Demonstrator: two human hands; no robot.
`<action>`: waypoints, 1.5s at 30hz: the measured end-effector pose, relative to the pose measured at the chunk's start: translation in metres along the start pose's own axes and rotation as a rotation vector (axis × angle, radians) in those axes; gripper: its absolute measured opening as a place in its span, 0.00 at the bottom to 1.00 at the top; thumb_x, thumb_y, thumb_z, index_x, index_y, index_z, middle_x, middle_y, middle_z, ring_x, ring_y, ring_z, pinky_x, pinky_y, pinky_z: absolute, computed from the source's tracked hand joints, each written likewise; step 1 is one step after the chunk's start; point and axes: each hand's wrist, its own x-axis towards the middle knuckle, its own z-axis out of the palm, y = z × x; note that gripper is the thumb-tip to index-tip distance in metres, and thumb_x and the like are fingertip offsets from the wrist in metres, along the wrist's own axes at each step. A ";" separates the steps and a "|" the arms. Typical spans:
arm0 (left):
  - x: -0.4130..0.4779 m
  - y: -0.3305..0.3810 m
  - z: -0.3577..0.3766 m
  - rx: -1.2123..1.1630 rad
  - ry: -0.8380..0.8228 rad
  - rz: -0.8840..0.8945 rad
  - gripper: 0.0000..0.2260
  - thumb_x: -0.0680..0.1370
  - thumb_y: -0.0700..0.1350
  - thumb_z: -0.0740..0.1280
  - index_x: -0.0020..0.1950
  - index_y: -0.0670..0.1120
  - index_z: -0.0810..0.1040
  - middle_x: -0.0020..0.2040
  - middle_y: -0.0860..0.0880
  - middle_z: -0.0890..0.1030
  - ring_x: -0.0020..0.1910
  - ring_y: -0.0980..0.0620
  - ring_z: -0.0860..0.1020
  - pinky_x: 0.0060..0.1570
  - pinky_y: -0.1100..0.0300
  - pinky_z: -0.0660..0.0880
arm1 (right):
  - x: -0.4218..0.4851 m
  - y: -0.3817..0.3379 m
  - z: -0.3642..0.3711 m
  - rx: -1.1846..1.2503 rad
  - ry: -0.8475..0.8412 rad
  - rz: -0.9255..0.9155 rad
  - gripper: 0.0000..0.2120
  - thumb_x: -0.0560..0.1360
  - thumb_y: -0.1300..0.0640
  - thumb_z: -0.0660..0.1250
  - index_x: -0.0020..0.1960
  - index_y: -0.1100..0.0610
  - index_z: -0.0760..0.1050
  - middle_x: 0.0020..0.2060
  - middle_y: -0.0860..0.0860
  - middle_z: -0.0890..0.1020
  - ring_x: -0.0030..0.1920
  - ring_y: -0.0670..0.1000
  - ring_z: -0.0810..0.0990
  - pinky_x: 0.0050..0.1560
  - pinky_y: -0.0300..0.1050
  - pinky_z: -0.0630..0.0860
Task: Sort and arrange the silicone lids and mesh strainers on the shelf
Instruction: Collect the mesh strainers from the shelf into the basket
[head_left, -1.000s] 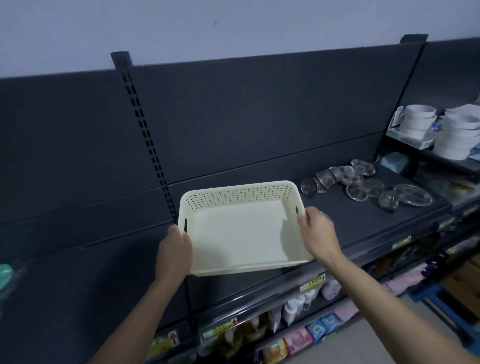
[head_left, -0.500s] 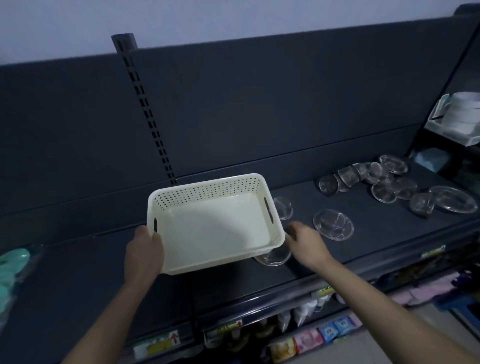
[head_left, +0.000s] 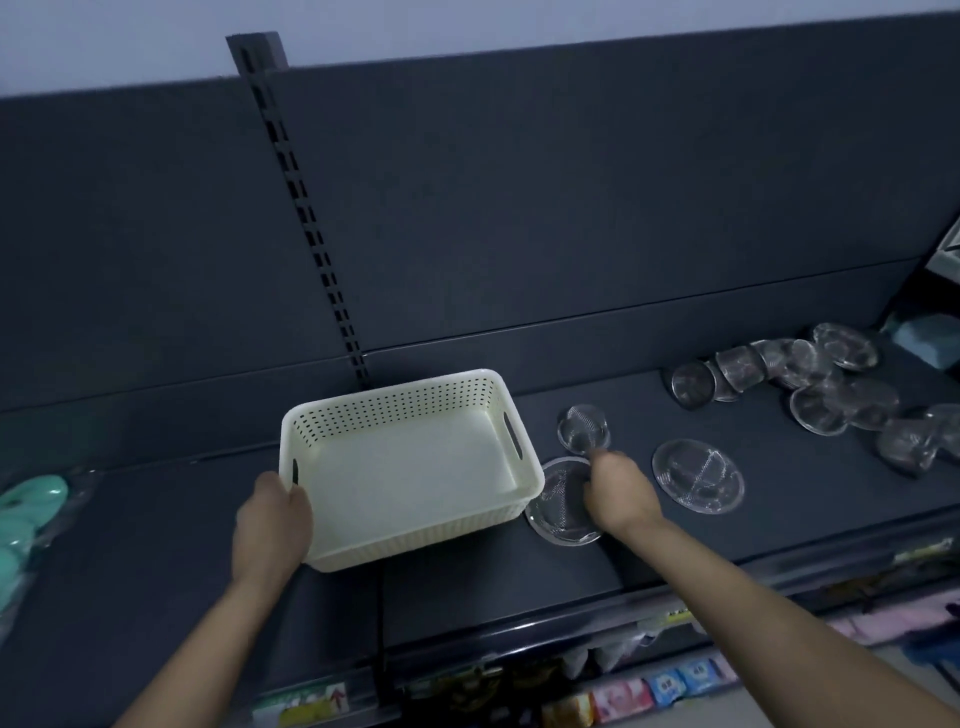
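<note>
A cream perforated plastic basket (head_left: 395, 397) sits empty on the dark shelf (head_left: 156, 582). My left hand (head_left: 270, 519) grips its left rim by the handle slot. Just right of the basket lies a round mesh strainer (head_left: 558, 514), its edge tucked under the basket's corner. My right hand (head_left: 621, 491) lies over its right side with fingers curled on the rim. A smaller strainer (head_left: 583, 428) and a wider one (head_left: 697, 475) lie close by. Several more strainers (head_left: 810, 384) are heaped at the far right. Teal silicone lids (head_left: 26, 514) in a clear bag lie at the far left.
A slotted upright (head_left: 306, 218) runs down the dark back panel behind the basket. A blue-green block (head_left: 924, 343) sits at the right edge. Below the shelf's front lip, a lower shelf holds small coloured packets (head_left: 649, 691).
The basket has moved left and come down onto the shelf. My right hand let go of its right rim and dropped onto the strainer beside it. The view has shifted left.
</note>
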 end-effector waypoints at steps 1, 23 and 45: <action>0.001 0.002 0.003 0.014 0.004 0.000 0.06 0.78 0.39 0.55 0.43 0.37 0.66 0.42 0.40 0.74 0.37 0.41 0.72 0.34 0.54 0.67 | 0.007 0.003 -0.005 -0.029 0.007 -0.019 0.19 0.73 0.65 0.57 0.63 0.58 0.71 0.56 0.60 0.76 0.55 0.62 0.78 0.51 0.51 0.75; -0.026 0.071 0.088 0.090 0.062 -0.024 0.09 0.77 0.41 0.58 0.39 0.38 0.66 0.36 0.42 0.77 0.37 0.40 0.76 0.33 0.55 0.71 | 0.145 0.072 -0.094 -0.061 -0.074 -0.436 0.17 0.72 0.59 0.66 0.59 0.55 0.65 0.57 0.57 0.71 0.50 0.61 0.77 0.48 0.51 0.75; -0.046 0.127 0.121 -0.003 -0.140 0.129 0.06 0.78 0.39 0.64 0.54 0.44 0.75 0.45 0.50 0.80 0.46 0.49 0.78 0.42 0.59 0.70 | 0.091 0.032 -0.069 0.085 -0.128 -0.377 0.23 0.74 0.48 0.66 0.65 0.53 0.62 0.59 0.55 0.70 0.49 0.58 0.78 0.44 0.47 0.74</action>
